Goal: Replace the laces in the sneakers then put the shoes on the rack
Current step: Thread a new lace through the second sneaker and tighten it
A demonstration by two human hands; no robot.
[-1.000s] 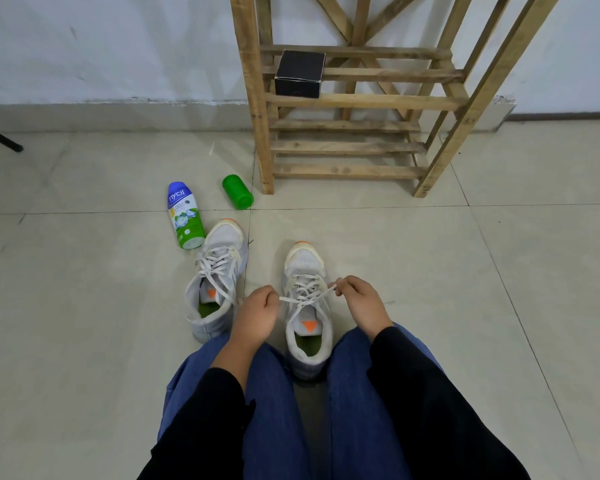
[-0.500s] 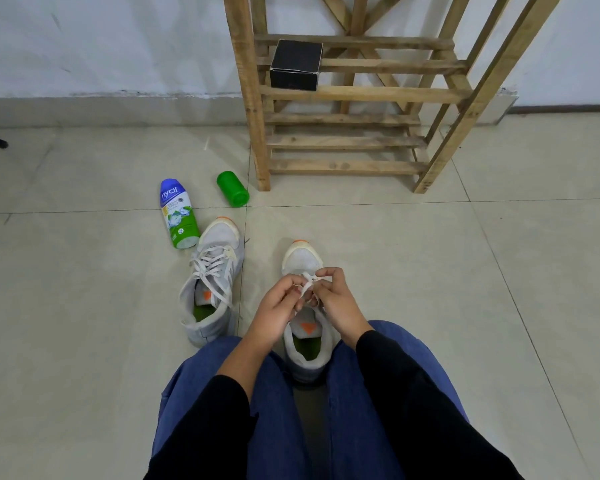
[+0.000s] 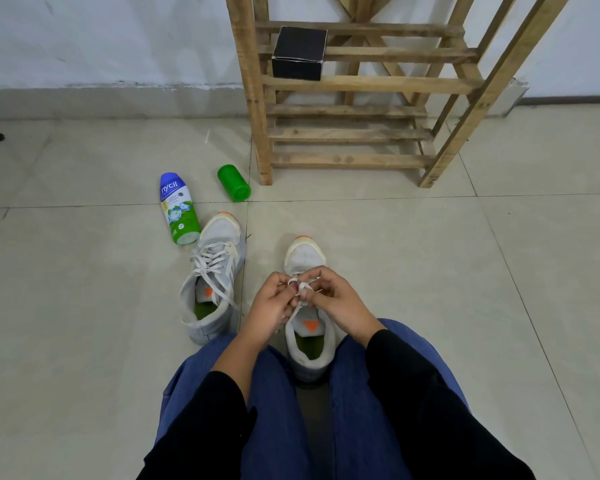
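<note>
open tile at right of frame – upper centre blocked by the rack (image 3: 354, 84), black box (image 3: 298, 53) on its left shelf – bottle (image 3: 179, 207) and green cap (image 3: 234, 183) crowd centre-left.

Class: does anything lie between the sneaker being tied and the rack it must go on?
Nothing visible: bare floor separates the sneaker from the rack. The bottle and green cylinder lie left; a black box fills one shelf's left end.

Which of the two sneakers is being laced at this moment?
The sneaker between the knees: left hand and right hand both pinch its lace. The other sneaker stands untouched beside the blue-and-green bottle.
</note>
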